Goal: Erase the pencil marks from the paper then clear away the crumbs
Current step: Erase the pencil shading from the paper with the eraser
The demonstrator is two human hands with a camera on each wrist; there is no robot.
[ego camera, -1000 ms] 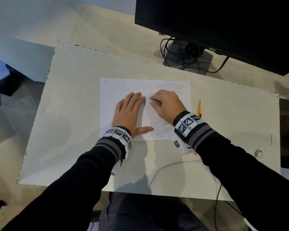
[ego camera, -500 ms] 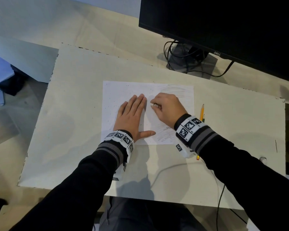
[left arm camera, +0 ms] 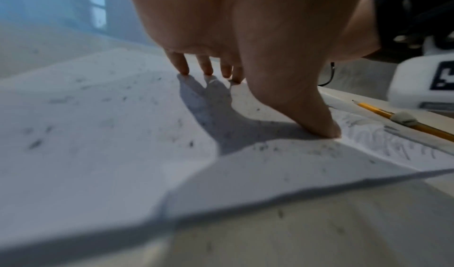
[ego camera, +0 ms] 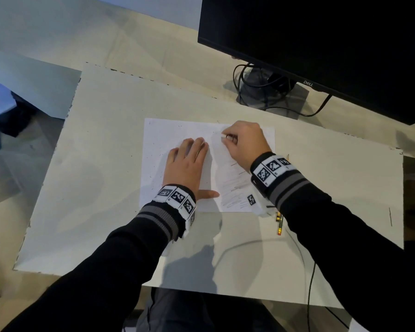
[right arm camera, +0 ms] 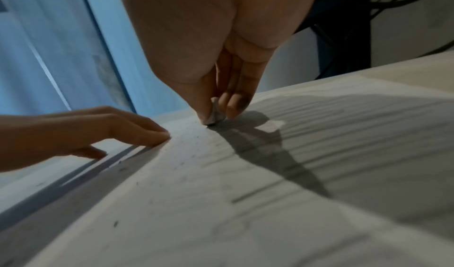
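Right hand [ego camera: 246, 142] moved its small grey eraser [right arm camera: 215, 113] up the smooth paper [ego camera: 163, 135].

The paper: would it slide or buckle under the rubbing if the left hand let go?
Probably. The paper is one thin loose sheet, so likely floppy and light. The left hand presses it flat while the right hand rubs the eraser, suggesting it would shift.

Matt white paper [ego camera: 177, 130]; glossy pencil [left arm camera: 417, 127].

A pale board [ego camera: 110, 178] carries the paper [ego camera: 163, 135] and a pencil [ego camera: 279, 225].
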